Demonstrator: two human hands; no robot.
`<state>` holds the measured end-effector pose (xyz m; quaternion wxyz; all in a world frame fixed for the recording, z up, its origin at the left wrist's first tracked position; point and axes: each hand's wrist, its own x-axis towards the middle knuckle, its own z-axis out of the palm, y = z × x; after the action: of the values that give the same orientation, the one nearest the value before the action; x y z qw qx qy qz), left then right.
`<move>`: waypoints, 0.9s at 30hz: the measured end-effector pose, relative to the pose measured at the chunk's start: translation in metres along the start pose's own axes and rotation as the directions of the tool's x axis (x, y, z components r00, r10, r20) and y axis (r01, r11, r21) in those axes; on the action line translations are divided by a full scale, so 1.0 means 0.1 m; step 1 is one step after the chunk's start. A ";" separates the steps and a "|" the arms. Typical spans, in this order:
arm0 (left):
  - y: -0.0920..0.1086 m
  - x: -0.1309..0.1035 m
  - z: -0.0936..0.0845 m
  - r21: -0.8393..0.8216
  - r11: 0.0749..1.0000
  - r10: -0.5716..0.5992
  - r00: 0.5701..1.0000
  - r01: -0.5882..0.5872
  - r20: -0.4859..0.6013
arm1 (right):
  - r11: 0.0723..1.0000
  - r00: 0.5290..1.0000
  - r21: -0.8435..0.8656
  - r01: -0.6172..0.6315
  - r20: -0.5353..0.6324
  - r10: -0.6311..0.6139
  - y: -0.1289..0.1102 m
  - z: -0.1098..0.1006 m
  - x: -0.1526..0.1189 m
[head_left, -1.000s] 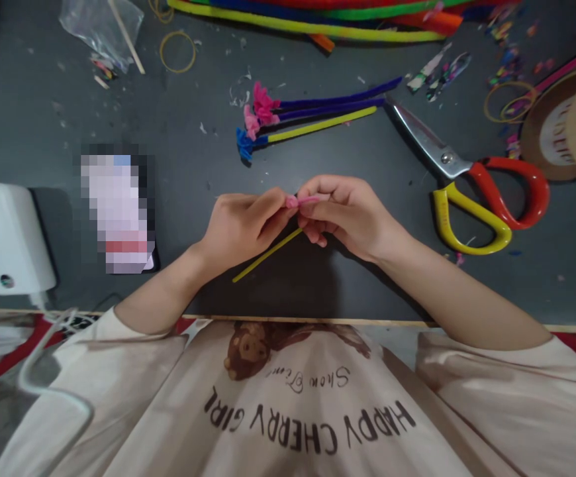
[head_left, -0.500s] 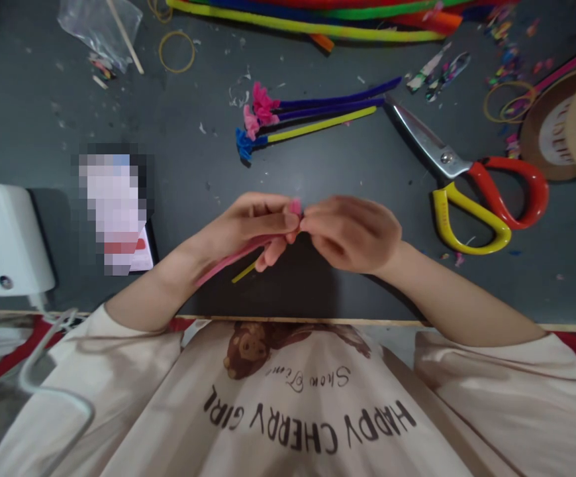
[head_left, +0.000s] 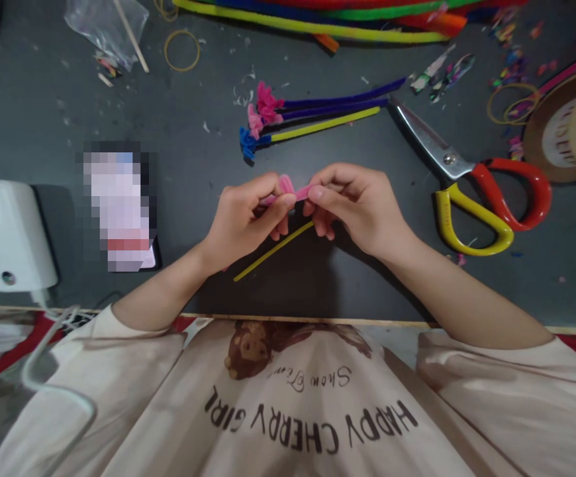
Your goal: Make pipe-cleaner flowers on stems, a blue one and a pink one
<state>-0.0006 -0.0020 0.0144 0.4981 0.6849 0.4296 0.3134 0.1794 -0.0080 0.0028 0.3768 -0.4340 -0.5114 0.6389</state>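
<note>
A pink pipe cleaner [head_left: 286, 185] is bent into a small loop between my two hands. My left hand [head_left: 251, 212] pinches it at the loop, thumb against fingers. The fingers of my right hand [head_left: 355, 202] are closed on the stretch just right of the loop. Below them a yellow stem [head_left: 271, 254] lies slanted on the dark table, its upper end close to my right fingers. Beyond my hands lie a blue flower-like piece [head_left: 249, 144] on a yellow stem and pink ones [head_left: 269, 101] on purple stems.
Open scissors [head_left: 449, 159] with red and yellow handles lie at the right, near a brown roll [head_left: 541, 142]. Long coloured pipe cleaners [head_left: 318, 28] cross the far side. A phone [head_left: 119, 205] and a white power bank [head_left: 12, 235] are at the left.
Both hands have risen slightly away from my body and turned, showing the pink loop more clearly. More of the yellow stem below them is now visible.
</note>
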 end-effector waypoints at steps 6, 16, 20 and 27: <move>-0.02 -0.04 0.00 0.227 0.967 0.096 0.989 -0.120 0.113 | 0.988 0.997 -0.132 0.075 0.035 -0.071 0.00 -0.02 -0.02; 0.00 0.02 -0.03 -0.173 0.965 -0.154 0.957 0.199 0.246 | 0.811 0.938 -0.483 0.329 0.073 -0.338 -0.05 -0.02 -0.10; -0.02 0.03 -0.01 -0.227 0.946 -0.181 0.959 0.231 0.220 | 0.916 0.976 -0.343 0.210 0.027 -0.214 -0.05 -0.04 -0.06; -0.01 0.04 -0.02 -0.142 0.986 -0.075 0.994 0.085 0.078 | 0.992 0.997 -0.109 0.069 -0.028 -0.072 -0.06 -0.06 -0.01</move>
<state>-0.0005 0.0029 0.0143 0.5740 0.6401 0.4145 0.2984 0.1857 -0.0063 0.0081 0.3833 -0.4456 -0.5540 0.5896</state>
